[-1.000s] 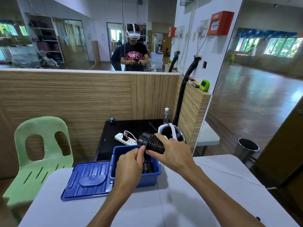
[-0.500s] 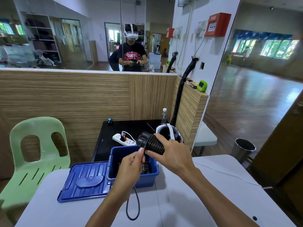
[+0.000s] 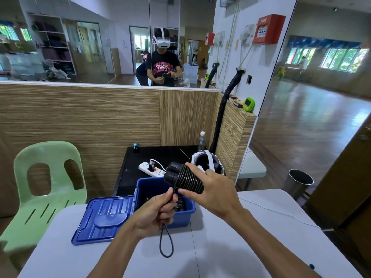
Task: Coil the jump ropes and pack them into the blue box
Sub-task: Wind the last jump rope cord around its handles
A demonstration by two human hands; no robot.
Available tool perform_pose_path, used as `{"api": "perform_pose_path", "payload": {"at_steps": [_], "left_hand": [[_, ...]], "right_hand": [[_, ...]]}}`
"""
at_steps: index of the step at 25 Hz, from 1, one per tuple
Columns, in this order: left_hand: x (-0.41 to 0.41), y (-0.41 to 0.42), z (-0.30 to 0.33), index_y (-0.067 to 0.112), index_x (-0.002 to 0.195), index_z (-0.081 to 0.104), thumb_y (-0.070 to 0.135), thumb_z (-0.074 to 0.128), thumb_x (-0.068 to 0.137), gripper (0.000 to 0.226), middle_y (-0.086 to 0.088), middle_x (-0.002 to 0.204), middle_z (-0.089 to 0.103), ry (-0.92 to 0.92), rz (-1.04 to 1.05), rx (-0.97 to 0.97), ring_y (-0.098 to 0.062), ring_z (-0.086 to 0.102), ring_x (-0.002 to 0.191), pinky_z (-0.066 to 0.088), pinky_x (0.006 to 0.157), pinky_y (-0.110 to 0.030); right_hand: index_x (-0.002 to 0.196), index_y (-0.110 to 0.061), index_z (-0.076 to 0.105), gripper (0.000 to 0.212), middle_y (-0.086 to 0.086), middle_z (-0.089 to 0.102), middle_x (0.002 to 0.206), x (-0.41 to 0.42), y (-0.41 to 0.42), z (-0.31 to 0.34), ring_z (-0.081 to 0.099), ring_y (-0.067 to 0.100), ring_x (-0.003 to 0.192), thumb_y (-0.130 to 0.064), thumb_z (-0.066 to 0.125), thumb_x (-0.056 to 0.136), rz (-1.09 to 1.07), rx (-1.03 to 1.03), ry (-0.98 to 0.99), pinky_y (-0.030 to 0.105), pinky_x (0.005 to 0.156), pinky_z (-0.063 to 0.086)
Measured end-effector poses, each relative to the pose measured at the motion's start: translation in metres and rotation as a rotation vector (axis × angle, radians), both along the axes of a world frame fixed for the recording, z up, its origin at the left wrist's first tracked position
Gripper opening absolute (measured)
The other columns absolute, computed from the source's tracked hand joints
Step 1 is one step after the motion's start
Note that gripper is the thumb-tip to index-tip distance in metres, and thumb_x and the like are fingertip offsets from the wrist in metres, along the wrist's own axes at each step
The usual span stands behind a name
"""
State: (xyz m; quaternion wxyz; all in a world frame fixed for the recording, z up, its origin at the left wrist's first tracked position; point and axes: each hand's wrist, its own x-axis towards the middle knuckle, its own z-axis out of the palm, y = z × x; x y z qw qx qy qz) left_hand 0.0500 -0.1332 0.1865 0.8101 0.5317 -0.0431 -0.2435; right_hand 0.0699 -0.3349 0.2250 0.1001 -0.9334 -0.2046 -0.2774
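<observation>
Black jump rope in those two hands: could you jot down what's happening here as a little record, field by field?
Rope: black jump rope, cord wound in tight turns round its two handles
Right hand: grips the wound bundle, above the box
Left hand: pinches the last loop of cord, which hangs below the fist
Box: open blue plastic box on the pale grey table, dark coiled rope already inside
Lid: blue lid lying flat at the box's left

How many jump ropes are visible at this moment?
2: one jump rope coiled around its handles, held above the blue box by both hands; another lies inside it. More may be hidden there.
</observation>
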Motion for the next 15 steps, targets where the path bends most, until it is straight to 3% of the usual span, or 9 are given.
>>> {"api": "perform_pose_path", "payload": {"at_steps": [8, 15], "left_hand": [[0.019, 0.016, -0.007, 0.018, 0.068, 0.054, 0.058, 0.065, 0.081, 0.043, 0.002, 0.054, 0.039, -0.227, -0.196, 0.180, -0.015, 0.030, 0.058, 0.035, 0.067, -0.029], [0.007, 0.002, -0.019, 0.017, 0.063, 0.039, 0.057, 0.055, 0.088, 0.050, 0.005, 0.048, 0.028, -0.128, -0.200, -0.013, -0.012, 0.023, 0.052, 0.034, 0.059, -0.024]], "right_hand": [[0.143, -0.035, 0.044, 0.078, -0.005, 0.055, 0.072, -0.007, -0.009, 0.004, 0.051, 0.010, 0.060, -0.084, 0.038, 0.082, 0.103, -0.015, -0.039, 0.025, 0.046, 0.044], [0.143, -0.036, 0.046, 0.077, -0.007, 0.053, 0.070, -0.011, -0.011, 0.007, 0.049, 0.010, 0.060, -0.083, 0.042, 0.081, 0.154, 0.042, -0.021, 0.027, 0.047, 0.045]]}}
